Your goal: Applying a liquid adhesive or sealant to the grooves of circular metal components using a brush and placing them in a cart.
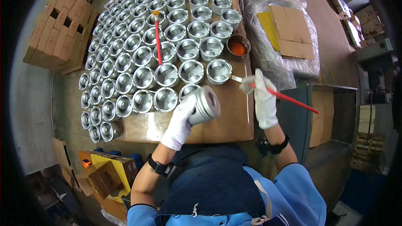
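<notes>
My left hand (pixel 181 122), in a white glove, is wrapped round a silver engine piston (pixel 204 106) held tilted above the table's near side. In my white-gloved right hand (pixel 264 102) is a paintbrush (pixel 295 101); its red handle slants down to the right. The brush's pale ferrule points left, close beside a standing piston (pixel 219 71). Many more pistons (pixel 166 75) stand in rows on the brown table, open ends up. Beyond my right hand sits a round tin (pixel 238 46) with orange-red liquid inside.
A second red-handled brush (pixel 158 37) lies across the piston tops. To the right, plastic-wrapped stacks carry cardboard sheets (pixel 291 32). Brown cartons (pixel 58 29) are piled at far left. A grey metal frame (pixel 333 117) stands at right, and an opened carton (pixel 102 178) at lower left.
</notes>
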The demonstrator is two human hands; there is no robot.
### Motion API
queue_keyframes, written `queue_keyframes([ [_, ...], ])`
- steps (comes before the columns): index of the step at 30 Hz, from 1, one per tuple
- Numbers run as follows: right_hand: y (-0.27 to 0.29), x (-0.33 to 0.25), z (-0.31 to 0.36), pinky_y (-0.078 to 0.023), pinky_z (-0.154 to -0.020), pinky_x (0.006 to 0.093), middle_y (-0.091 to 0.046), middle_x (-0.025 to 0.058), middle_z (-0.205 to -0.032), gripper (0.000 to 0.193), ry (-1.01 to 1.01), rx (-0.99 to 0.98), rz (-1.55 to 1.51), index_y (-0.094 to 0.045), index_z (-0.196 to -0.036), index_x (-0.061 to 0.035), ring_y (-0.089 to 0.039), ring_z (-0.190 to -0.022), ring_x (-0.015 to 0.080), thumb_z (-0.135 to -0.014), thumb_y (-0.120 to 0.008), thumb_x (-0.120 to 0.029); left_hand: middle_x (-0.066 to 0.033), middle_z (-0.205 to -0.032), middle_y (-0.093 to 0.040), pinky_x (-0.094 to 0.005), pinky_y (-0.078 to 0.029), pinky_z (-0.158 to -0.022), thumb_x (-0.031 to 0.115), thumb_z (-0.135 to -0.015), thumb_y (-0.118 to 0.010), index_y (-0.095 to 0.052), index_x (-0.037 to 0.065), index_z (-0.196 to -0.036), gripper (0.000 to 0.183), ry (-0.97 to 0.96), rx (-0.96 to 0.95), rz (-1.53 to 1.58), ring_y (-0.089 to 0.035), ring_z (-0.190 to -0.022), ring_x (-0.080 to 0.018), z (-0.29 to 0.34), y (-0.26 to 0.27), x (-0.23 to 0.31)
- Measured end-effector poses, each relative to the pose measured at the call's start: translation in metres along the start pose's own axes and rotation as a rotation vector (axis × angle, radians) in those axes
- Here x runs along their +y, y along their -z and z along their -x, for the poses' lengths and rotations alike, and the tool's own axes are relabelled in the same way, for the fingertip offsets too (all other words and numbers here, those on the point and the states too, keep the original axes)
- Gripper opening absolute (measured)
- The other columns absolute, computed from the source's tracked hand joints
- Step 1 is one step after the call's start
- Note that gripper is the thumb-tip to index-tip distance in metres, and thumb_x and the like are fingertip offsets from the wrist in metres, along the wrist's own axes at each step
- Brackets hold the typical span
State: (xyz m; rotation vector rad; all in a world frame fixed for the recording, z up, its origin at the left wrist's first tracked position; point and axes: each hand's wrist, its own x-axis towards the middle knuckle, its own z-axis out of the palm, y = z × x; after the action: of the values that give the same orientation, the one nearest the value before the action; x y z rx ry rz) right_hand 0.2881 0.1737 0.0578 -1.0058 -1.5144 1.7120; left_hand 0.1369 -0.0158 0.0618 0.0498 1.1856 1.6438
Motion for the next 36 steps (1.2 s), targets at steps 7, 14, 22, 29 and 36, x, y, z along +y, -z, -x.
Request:
queue_keyframes([
  [7, -0.048, -0.016, 0.063, -0.053, -0.066, 0.0264, -0.072, 0.0143, -0.085, 0.027, 0.136, -0.194, -0.051, -0.063, -0.087, 0.0034, -0.067, -0.071, 0.0150, -0.098, -0.054, -0.020, -0.0117, -0.131, -0.055, -0.0446, -0.050, -0.099, 0.034, -0.098, -0.053, -0.046, 0.007, -0.133, 0.044, 0.011, -0.038, 0.578, -0.057, -0.117, -0.0271, -0.010, 0.017, -0.023],
  [14, -0.040, 0.004, 0.058, -0.052, -0.063, 0.0258, -0.072, 0.0122, -0.080, 0.039, -0.055, -0.074, -0.035, -0.068, -0.084, 0.0021, -0.066, -0.064, 0.0143, -0.100, -0.050, -0.029, -0.0115, -0.132, -0.055, -0.0459, -0.051, -0.098, 0.037, -0.098, -0.052, -0.048, 0.009, -0.132, 0.044, 0.081, -0.091, 0.713, -0.057, -0.117, -0.0275, -0.008, 0.026, -0.026],
  [22, -0.011, 0.000, 0.021, -0.043, -0.055, 0.0261, -0.060, 0.0054, -0.055, 0.053, -0.186, -0.045, -0.169, -0.062, -0.062, -0.0011, -0.055, -0.053, 0.0122, -0.099, -0.050, -0.037, -0.0085, -0.098, -0.070, -0.0329, -0.050, -0.085, 0.035, -0.087, -0.066, -0.068, 0.001, -0.107, 0.040, 0.027, -0.366, -0.403, -0.065, -0.095, -0.0176, 0.005, 0.001, 0.018],
  [29, 0.006, 0.036, 0.071, -0.039, -0.051, 0.0400, -0.048, 0.0098, -0.055, 0.031, 0.380, -0.096, 0.517, -0.054, -0.062, -0.0023, -0.052, -0.054, 0.0295, -0.091, -0.058, -0.013, -0.0202, -0.082, -0.069, -0.0377, -0.051, -0.071, 0.052, -0.083, -0.066, -0.070, -0.002, -0.093, 0.055, -0.059, -0.022, -1.203, -0.068, -0.076, -0.0297, -0.042, -0.019, -0.055],
  [36, 0.031, 0.045, 0.079, -0.044, -0.057, 0.0418, -0.060, 0.0118, -0.056, 0.048, 0.061, -0.085, 0.432, -0.059, -0.054, -0.0047, -0.059, -0.059, 0.0283, -0.097, -0.051, -0.024, -0.0192, -0.085, -0.070, -0.0381, -0.053, -0.061, 0.042, -0.085, -0.067, -0.065, -0.001, -0.087, 0.044, -0.401, -0.084, -1.772, -0.068, -0.072, -0.0287, -0.059, -0.050, -0.069],
])
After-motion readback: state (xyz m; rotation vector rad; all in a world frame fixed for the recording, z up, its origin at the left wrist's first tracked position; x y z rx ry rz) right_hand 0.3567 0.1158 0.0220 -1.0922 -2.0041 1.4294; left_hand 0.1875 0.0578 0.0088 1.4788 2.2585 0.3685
